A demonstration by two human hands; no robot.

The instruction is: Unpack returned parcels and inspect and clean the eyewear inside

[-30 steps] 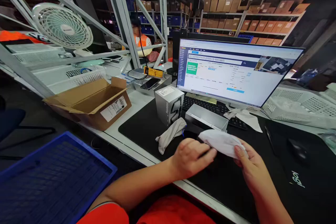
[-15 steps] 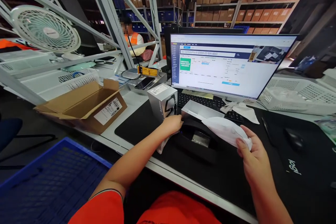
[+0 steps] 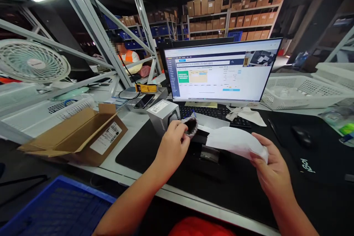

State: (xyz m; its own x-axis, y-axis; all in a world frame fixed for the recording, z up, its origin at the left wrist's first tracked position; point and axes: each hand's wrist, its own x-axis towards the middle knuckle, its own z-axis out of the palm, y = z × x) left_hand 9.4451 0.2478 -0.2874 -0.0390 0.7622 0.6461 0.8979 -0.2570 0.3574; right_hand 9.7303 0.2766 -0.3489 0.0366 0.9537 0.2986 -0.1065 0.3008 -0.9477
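Observation:
My left hand (image 3: 173, 142) is closed on a small dark item in a crumpled, silvery-looking wrap (image 3: 191, 125); motion blur hides its kind. My right hand (image 3: 272, 162) pinches the right end of a soft white pouch (image 3: 236, 141), whose left end reaches near the wrapped item. Below the pouch, a black insert (image 3: 197, 139) lies on the dark desk mat, with a small clear-looking packet (image 3: 209, 153) by it. Behind them rests an open pale grey box part (image 3: 211, 121). Left of that, a grey printed box (image 3: 163, 114) with a label on top stands upright.
A monitor (image 3: 221, 70) stands behind the keyboard (image 3: 204, 112), with crumpled white paper (image 3: 249, 115) on its right part. An open cardboard box (image 3: 74, 136) sits left, above a blue crate (image 3: 55, 206). A mouse (image 3: 302, 135) and white basket (image 3: 298, 94) are right. One person works beyond the frame.
My left hand has risen from beside the black insert, bringing up the wrapped dark item near the pouch's left end. The right hand keeps its hold on the pouch. The view has shifted.

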